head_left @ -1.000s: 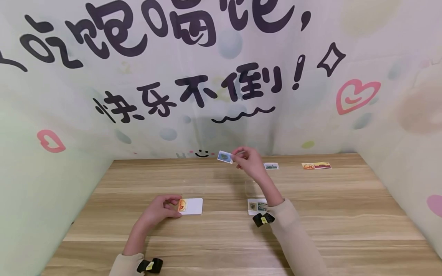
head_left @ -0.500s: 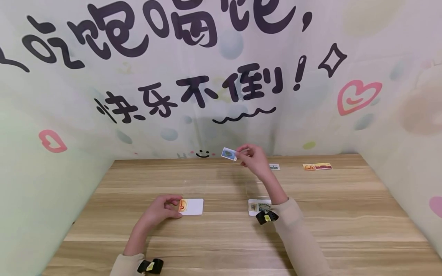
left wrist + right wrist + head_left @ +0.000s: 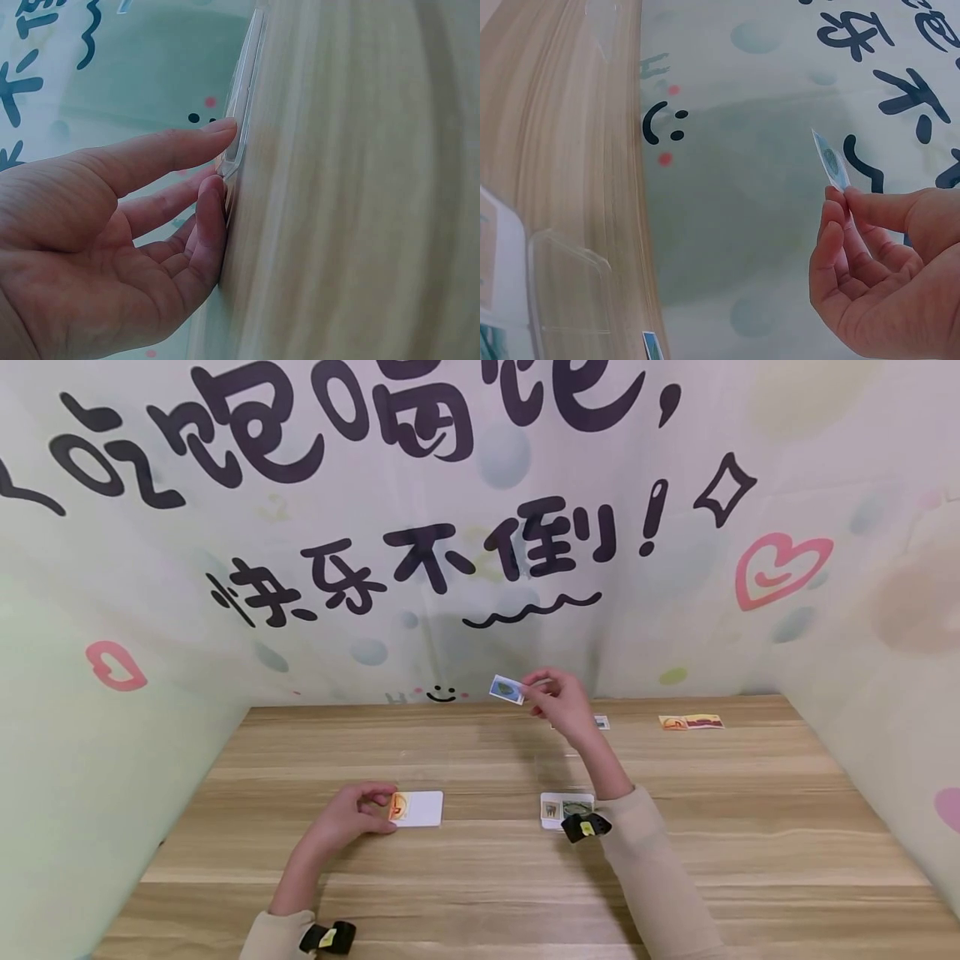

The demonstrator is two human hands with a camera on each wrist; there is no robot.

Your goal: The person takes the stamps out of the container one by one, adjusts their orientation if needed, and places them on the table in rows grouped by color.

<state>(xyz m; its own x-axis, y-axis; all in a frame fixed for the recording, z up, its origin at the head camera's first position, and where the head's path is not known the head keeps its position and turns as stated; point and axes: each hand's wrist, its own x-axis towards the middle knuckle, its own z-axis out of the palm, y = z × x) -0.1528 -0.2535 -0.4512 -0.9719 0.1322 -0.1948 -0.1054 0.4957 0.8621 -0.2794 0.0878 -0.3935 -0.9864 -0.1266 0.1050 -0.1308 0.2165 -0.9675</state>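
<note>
My right hand pinches a small blue postage stamp with a white border by its right edge, raised above the back of the table. In the right wrist view, thumb and fingertips hold the stamp almost edge-on. My left hand grips the left end of a shallow clear plastic case with a white base; an orange stamp lies at its left end. Thumb and fingers of the left hand hold the case's edges in the left wrist view.
A second case, holding a brown stamp and a green one, lies under my right wrist, its clear lid folded back. Along the table's rear lie another stamp, partly hidden, and orange and red stamps. A printed cloth wall stands behind.
The right hand has drifted slightly right and upward with the blue stamp. The left hand keeps its hold on the case.
</note>
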